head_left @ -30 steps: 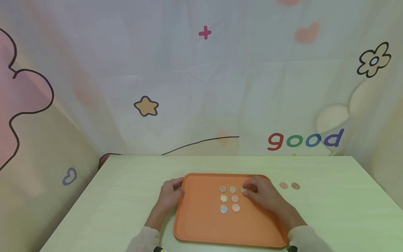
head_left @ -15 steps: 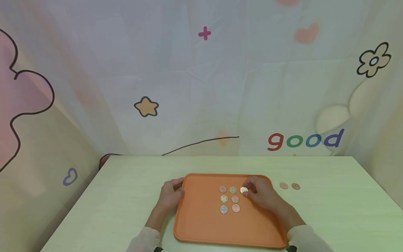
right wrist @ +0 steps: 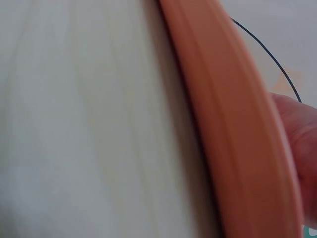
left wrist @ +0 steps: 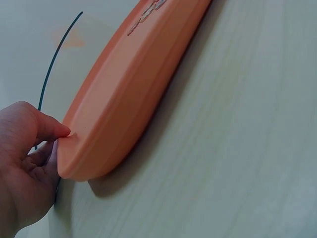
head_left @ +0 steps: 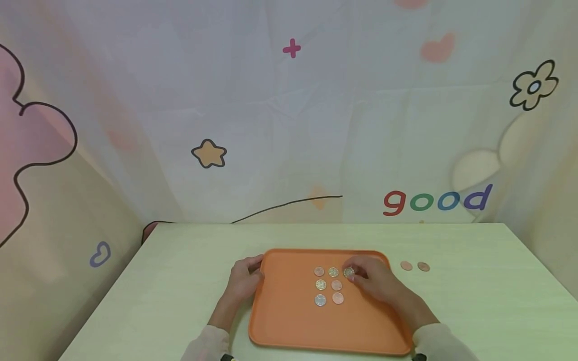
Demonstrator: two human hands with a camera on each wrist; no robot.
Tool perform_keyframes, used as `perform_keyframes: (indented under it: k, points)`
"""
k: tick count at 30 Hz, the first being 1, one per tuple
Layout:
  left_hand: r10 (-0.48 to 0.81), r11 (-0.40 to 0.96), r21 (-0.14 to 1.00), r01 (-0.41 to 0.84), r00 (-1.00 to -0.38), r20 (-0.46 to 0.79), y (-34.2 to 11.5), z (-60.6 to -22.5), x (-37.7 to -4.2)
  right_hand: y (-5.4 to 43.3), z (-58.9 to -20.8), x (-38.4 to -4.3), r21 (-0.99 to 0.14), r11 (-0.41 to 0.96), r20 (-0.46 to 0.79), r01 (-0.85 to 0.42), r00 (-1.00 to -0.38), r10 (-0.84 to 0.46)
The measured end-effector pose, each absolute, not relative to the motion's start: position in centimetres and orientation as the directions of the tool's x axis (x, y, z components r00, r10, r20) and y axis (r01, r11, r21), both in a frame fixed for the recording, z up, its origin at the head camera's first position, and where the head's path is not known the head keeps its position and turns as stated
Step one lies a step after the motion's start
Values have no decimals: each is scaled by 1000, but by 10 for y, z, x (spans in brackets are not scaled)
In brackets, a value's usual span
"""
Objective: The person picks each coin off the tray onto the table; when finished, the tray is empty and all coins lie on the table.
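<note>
An orange tray (head_left: 289, 331) lies on the table, with coins set out in rows on it. My left hand (head_left: 244, 278) pinches the tray's left rim; in the left wrist view, the thumb and fingers (left wrist: 54, 128) grip its edge. Over the tray's far right part, my right hand (head_left: 377, 278) holds a coin (head_left: 348, 272) between thumb and index finger, at the right end of the far row. Beside it in that row are a silvery-gold coin (head_left: 333, 272) and a coppery coin (head_left: 319, 271). The right wrist view shows only part of that hand, behind the tray wall.
Nearer on the tray lie a gold coin (head_left: 320, 285), a silver coin (head_left: 320, 300) and two coppery coins, one the nearest coppery coin (head_left: 337, 298). Off the tray to the right, a pale copper coin (head_left: 406, 265) and a darker copper coin (head_left: 423, 266) rest on the table (head_left: 487, 301).
My right fingers have shifted slightly left, and more of the coin at their tips shows than a second ago. The left hand and tray have stayed put.
</note>
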State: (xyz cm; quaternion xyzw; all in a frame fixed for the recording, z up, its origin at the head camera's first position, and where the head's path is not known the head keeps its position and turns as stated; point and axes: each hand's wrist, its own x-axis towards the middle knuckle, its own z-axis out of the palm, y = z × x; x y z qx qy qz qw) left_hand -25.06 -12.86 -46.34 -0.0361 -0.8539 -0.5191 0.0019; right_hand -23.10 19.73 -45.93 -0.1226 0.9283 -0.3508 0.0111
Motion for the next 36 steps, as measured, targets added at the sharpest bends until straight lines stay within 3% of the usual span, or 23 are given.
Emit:
perform_keyframes:
  k: [23, 36]
  points:
    - [73, 445, 893, 68, -997, 39, -129, -464, -250, 199, -462, -231, -679, 692, 112, -245, -966, -232]
    - [91, 452, 888, 84, -995, 48, -131, -466, -252, 206, -461, -229, -788, 564, 195, -246, -969, -150]
